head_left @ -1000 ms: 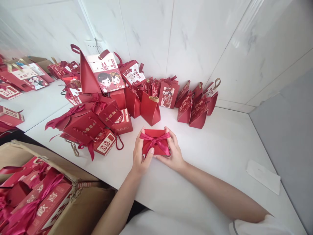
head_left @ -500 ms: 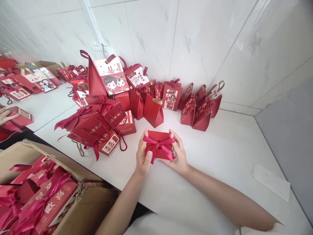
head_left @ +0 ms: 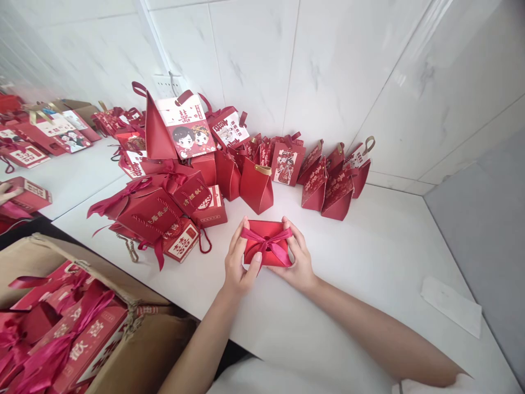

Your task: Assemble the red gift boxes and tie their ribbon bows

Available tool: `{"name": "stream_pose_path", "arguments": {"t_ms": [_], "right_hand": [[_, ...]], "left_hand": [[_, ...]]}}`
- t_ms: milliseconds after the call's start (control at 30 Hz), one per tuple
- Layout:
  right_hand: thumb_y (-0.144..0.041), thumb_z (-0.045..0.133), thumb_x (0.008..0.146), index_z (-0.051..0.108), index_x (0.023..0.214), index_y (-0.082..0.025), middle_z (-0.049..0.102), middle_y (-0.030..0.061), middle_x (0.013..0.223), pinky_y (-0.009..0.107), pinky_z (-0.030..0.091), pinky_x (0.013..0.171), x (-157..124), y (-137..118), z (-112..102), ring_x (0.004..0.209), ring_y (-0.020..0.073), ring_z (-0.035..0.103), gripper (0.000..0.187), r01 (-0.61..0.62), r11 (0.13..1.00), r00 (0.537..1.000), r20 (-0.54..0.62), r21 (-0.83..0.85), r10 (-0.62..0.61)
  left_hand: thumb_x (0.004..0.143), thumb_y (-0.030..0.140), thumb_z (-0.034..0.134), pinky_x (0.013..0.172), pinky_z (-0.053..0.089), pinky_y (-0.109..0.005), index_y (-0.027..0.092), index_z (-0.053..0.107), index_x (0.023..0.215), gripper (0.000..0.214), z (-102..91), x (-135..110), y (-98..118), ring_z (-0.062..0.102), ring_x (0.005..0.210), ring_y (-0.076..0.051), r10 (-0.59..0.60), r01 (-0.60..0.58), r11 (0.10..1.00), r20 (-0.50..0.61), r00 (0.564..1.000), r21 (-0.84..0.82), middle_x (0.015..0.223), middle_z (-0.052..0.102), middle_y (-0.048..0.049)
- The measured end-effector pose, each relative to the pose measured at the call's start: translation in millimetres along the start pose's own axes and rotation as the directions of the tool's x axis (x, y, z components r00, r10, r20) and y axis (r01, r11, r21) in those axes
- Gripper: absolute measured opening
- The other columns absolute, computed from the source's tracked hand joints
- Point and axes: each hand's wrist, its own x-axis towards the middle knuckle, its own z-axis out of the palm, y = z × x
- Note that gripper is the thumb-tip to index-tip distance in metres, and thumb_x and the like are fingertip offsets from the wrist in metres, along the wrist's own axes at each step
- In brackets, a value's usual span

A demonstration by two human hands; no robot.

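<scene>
The left hand (head_left: 241, 261) is clamped on the left side of a ribboned box (head_left: 266, 228), its thumb pressed near the front edge and its fingers along the side. The right hand (head_left: 300, 258) grips the opposite side of the same box, fingers at the far corner and thumb along the near edge. In the head view, the ribboned box is just in front of the gold-strapped bag (head_left: 257, 189) and slightly to its right; whether its underside touches the bench (head_left: 369, 262) cannot be told. A pink-red bow (head_left: 267, 240) crosses its red upper face, partly covering a dark round opening.

Left of the gold-strapped bag, red packages crowd the bench. Among them are a gold-lettered box (head_left: 150, 218) with rope handles and, nearer the wearer, a small box with a white label (head_left: 183, 242). A cartoon-printed box (head_left: 191, 137) sits higher in the heap, to the left of the bag and behind it. Right of the bag stands a group of patterned red bags (head_left: 336, 200); farther right and closer to the wearer lies a flat white piece (head_left: 451, 306). Well left of the bag, at the near side, a cardboard carton (head_left: 156, 336) holds more red boxes and ribbons. Farthest left of it, another person's hand (head_left: 8, 193) touches a red package (head_left: 30, 195). A marbled wall (head_left: 344, 65) rises behind the bag.
</scene>
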Motion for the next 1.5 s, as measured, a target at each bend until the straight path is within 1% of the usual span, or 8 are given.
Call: {"name": "stream_pose_path", "arguments": {"t_ms": [200,433,567,700,1033,1167,1267,1500], "right_hand": [[-0.049,0.072,0.079,0.008,0.155,-0.033,0.031,0.0115,0.156,0.06,0.031,0.114,1.1,0.3,0.4,0.14,0.034,0.037,0.1,0.019,0.999,1.0,-0.009,-0.033,-0.019],[-0.054,0.069,0.078,0.001,0.155,-0.035,0.031,0.0134,0.155,0.069,0.016,0.114,-2.2,3.0,-1.7,0.139,0.037,0.039,0.105,0.176,0.974,0.981,-0.053,-0.146,-0.185],[-0.056,0.07,0.077,0.013,0.154,-0.032,0.038,0.0147,0.152,0.067,0.007,0.116,2.9,6.5,-0.5,0.138,0.0352,0.04,0.099,0.013,0.991,0.999,0.04,-0.137,-0.007],[-0.061,0.067,0.077,0.019,0.152,-0.03,0.035,0.014,0.154,0.064,0.009,0.117,12.3,10.8,-2.0,0.144,0.0329,0.031,0.094,-0.133,0.986,0.973,0.176,-0.105,0.15],[-0.065,0.05,0.087,0.031,0.148,-0.026,0.035,0.0154,0.154,0.067,0.007,0.115,36.6,-3.9,-32.7,0.141,0.0319,0.036,0.075,-0.063,0.969,0.9,0.405,-0.237,0.158],[-0.067,0.045,0.089,0.03,0.149,-0.025,0.032,0.0148,0.156,0.066,0.01,0.115,43.5,-7.0,-38.3,0.144,0.0308,0.029,0.075,-0.017,0.964,0.885,0.444,-0.267,0.139],[-0.065,0.043,0.091,0.031,0.148,-0.027,0.037,0.013,0.153,0.065,0.015,0.115,48.9,-5.9,-41.7,0.142,0.0294,0.034,0.069,-0.022,0.973,0.873,0.47,-0.228,0.13],[-0.053,0.03,0.1,0.051,0.135,-0.033,0.053,0.0048,0.137,0.048,0.036,0.111,58.8,11.5,-43.4,0.128,0.0239,0.05,0.045,-0.088,0.985,0.88,0.452,-0.147,0.146]], "left_hand": [[0.093,0.03,0.05,0.117,0.031,-0.053,0.022,0.028,0.152,0.064,-0.3,1.6,-0.3,0.028,0.145,-0.032,0.009,-0.009,1.0,0.006,1.0,0.001,0.157,0.031,-0.0135],[0.09,0.029,0.049,0.115,0.035,-0.053,0.022,0.027,0.153,0.067,-4.8,-2.9,-2.4,0.028,0.145,-0.035,0.232,-0.234,0.971,-0.037,0.972,-0.055,0.157,0.031,-0.0127],[0.096,0.031,0.044,0.115,0.035,-0.049,0.023,0.049,0.142,0.047,-1.6,5.9,-3.1,0.038,0.141,-0.03,-0.063,0.061,0.992,-0.012,0.998,-0.114,0.152,0.04,-0.0113],[0.095,0.037,0.049,0.111,0.042,-0.043,0.021,0.071,0.112,0.032,-2.7,19.0,-3.2,0.053,0.129,-0.026,-0.374,0.37,0.921,-0.008,0.928,-0.12,0.138,0.057,-0.0094],[0.087,0.039,0.06,0.101,0.044,-0.041,0.022,0.06,0.104,0.024,-3.2,34.1,23.7,0.058,0.114,-0.023,-0.358,0.392,0.917,-0.286,0.889,0.072,0.116,0.063,-0.0071],[0.072,0.052,0.074,0.098,0.046,-0.042,0.026,0.054,0.12,0.059,5.0,45.9,10.0,0.057,0.118,-0.027,-0.671,0.667,0.741,-0.076,0.738,-0.078,0.128,0.059,-0.0096],[0.062,0.052,0.082,0.089,0.051,-0.038,0.027,0.051,0.128,0.077,4.6,49.0,-4.6,0.063,0.109,-0.026,-0.75,0.752,0.637,0.087,0.656,-0.17,0.124,0.062,-0.0113],[0.061,0.047,0.084,0.077,0.056,-0.035,0.024,0.059,0.113,0.062,1.3,50.3,-15.8,0.07,0.092,-0.025,-0.724,0.762,0.618,0.237,0.647,-0.193,0.11,0.07,-0.0089]]}}
